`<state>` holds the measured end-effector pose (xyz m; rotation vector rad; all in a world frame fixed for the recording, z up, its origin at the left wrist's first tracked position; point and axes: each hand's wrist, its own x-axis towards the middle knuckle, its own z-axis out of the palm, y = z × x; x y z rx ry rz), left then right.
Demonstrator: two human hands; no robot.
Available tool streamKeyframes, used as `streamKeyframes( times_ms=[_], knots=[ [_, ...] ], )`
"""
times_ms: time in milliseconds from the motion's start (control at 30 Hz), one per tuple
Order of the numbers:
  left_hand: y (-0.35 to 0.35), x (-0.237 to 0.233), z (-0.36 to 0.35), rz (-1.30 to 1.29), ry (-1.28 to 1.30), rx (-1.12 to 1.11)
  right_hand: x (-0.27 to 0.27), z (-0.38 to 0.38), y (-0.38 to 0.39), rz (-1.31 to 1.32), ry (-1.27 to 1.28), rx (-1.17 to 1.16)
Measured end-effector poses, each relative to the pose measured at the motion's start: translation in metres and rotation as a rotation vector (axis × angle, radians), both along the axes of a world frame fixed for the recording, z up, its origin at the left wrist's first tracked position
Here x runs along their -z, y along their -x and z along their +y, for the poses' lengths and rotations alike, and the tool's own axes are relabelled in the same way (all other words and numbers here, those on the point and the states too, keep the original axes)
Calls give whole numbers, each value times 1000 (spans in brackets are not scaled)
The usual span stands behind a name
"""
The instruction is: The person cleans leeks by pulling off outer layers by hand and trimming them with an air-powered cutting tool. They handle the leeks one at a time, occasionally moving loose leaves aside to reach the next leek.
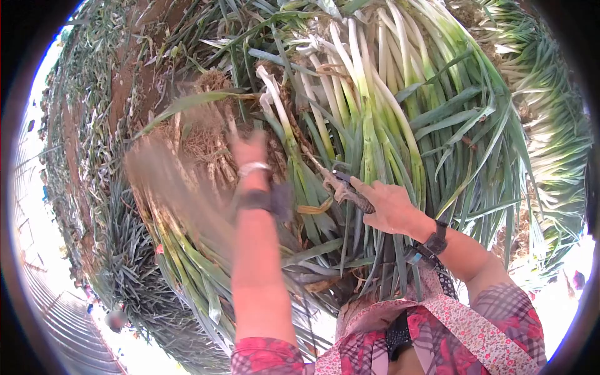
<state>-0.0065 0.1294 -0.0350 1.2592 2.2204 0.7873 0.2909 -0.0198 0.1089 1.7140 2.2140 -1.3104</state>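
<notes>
My right grip (392, 210), 3 o'clock: closed round wrapped handle (355, 197). Left grip (249, 149), 10 o'clock: blurred near roots (203, 134), can't tell state.

Daylight bright; we note edges blown white, strong fisheye bowing, black corners, motion blur left of centre.

Long onions (369, 94) lie piled R of ctr, white stems at top, green leaves trailing down. Brown-rooted bunch (209, 140) lies L, roots up, by L hand (250, 149), poss. gripping a stalk (blurred). Dark tool (357, 199) w/ wrapped handle sits in R hand (392, 209), tilted up-left.
</notes>
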Motion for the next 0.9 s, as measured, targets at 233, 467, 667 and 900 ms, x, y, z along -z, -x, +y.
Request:
streamKeyframes(
  times_ms=[233,467,667,900],
  knots=[
    [-100,34,-85,351,522,125,26,37,0,-92,-25,-2],
    [-28,30,-96,-232,455,218,17,47,17,-7,23,-54],
    [-4,13,-139,-430,505,34,-24,-3,15,125,184,-187],
    [-5,14,-140,-562,453,-13,15,3,37,111,100,-113]
  ],
)
